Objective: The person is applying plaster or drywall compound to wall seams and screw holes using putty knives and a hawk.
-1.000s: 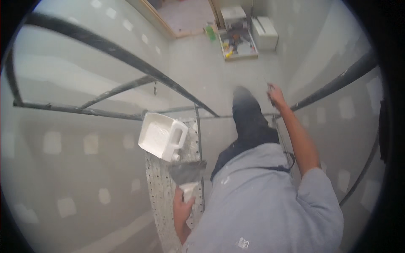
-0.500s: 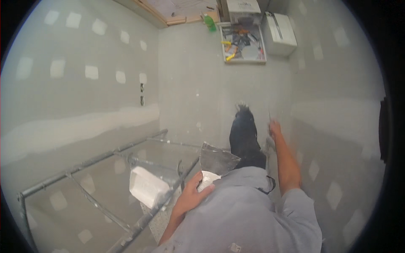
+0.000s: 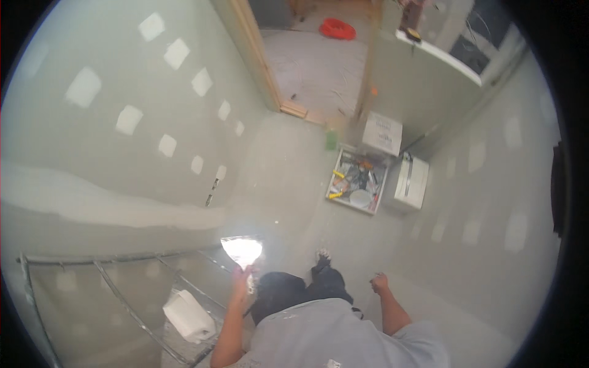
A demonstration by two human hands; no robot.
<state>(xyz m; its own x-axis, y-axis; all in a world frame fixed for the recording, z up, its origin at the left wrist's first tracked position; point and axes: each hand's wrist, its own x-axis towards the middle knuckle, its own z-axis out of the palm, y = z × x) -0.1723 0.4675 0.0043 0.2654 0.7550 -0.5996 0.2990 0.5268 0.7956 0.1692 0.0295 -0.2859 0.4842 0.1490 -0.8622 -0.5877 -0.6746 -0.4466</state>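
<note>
My left hand (image 3: pixel 242 277) is closed around the handle of a wide drywall knife (image 3: pixel 243 250), held up in front of my left leg. Its flat blade faces up and glares brightly from reflected light. My right hand (image 3: pixel 380 283) hangs low on the right with its fingers curled; whatever may be in it is too small to make out. To the left of my left arm, a white plastic tub (image 3: pixel 189 316) sits on a platform inside a grey metal scaffold frame (image 3: pixel 126 303).
A tray of tools (image 3: pixel 371 210) lies on the floor ahead, beside a white box (image 3: pixel 383 132) and a white bin-like container (image 3: pixel 411 181). Patched drywall (image 3: pixel 92 147) rises at left. Past a wood-framed doorway (image 3: pixel 261 61) lies a red coiled thing (image 3: pixel 337 29).
My view has swung up and right, bringing the doorway into sight. My left hand has moved the knife away from my belly, out over the floor. The right arm is lower in view.
</note>
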